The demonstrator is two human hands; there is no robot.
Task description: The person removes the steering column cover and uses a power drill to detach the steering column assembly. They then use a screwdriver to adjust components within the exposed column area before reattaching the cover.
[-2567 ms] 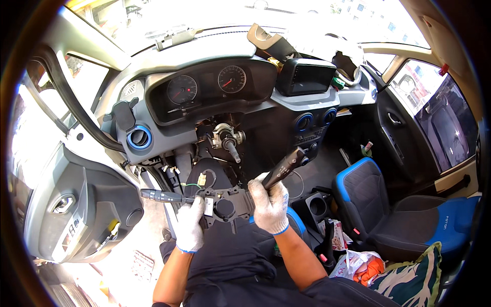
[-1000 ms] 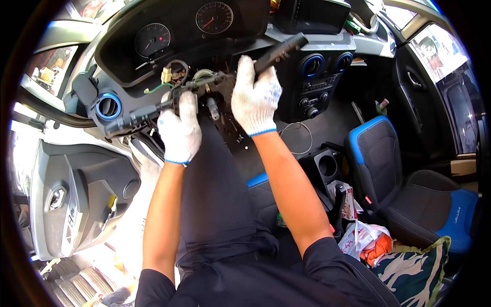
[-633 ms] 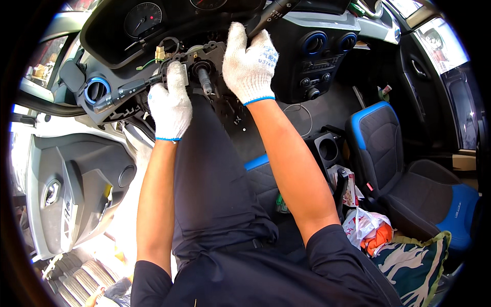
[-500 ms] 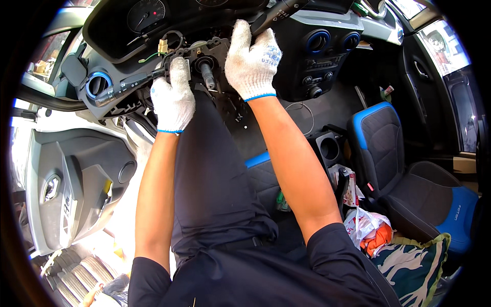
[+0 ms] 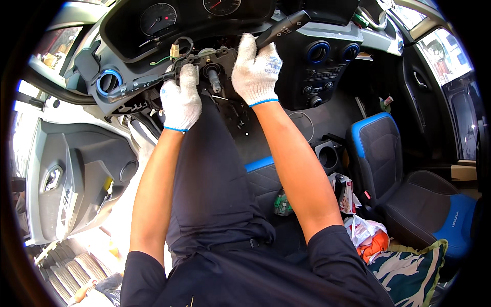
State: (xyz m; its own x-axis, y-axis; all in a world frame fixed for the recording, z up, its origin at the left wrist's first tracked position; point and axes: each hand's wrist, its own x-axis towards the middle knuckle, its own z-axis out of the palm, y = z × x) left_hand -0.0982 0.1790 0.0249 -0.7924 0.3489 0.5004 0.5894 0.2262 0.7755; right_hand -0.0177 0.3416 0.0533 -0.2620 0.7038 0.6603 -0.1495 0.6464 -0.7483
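Both my hands wear white knitted gloves with blue cuffs. My left hand point(image 5: 181, 105) is closed on the left side of the steering column's combination switch point(image 5: 225, 53), thumb up, beside the left stalk point(image 5: 134, 86). On the other side, my right hand point(image 5: 255, 74) grips the same switch at the base of the right stalk point(image 5: 284, 29). Its fingertips are hidden behind the switch. Between the hands, the bare steering shaft point(image 5: 215, 81) points toward me; no steering wheel is on it. A pale connector point(image 5: 175, 51) on wires sticks up above my left hand.
The instrument cluster point(image 5: 158, 19) lies beyond the column, and the centre console point(image 5: 319, 77) stands to the right. The driver's door point(image 5: 84, 169) hangs open at left. At right are the passenger seat point(image 5: 378, 138), a plastic bag point(image 5: 365, 233) and a camouflage cushion point(image 5: 409, 271).
My view has tilted up a little, so the dashboard and hands sit lower in the picture. Both hands keep their hold on the combination switch.
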